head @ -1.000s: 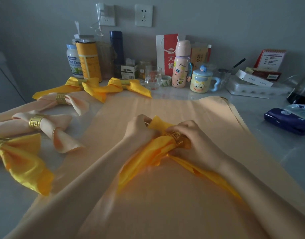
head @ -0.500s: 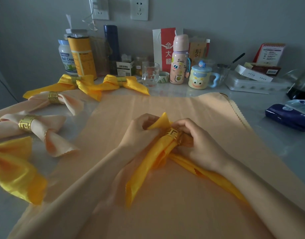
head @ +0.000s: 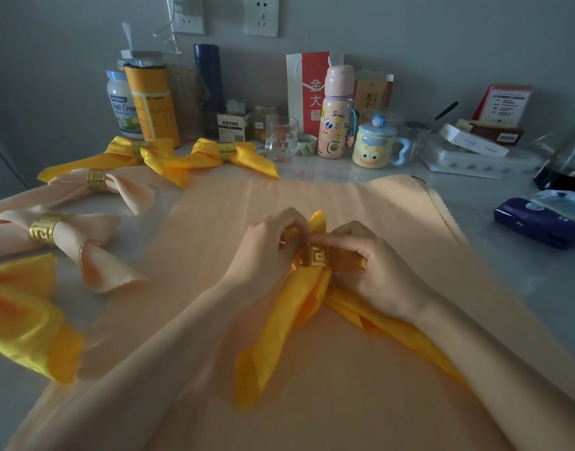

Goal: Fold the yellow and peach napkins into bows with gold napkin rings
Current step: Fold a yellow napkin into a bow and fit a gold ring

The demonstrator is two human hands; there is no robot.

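The yellow napkin (head: 289, 320) lies mid-surface on a flat peach cloth (head: 344, 203), its middle threaded through a gold ring (head: 315, 257). The left hand (head: 266, 252) pinches the fold just left of the ring, and the right hand (head: 377, 271) pinches the fold just right of it. I judge this bow is nearly shaped.

Three yellow bows (head: 227, 154) and two peach bows (head: 48, 229) lie finished at left and back. The cloth looks unfolded, probably next.

Bare surface (head: 507, 271) lies to the right, up to a blue pack (head: 540, 219). The back is crowded with bottles (head: 336, 112) and a glass (head: 281, 138).
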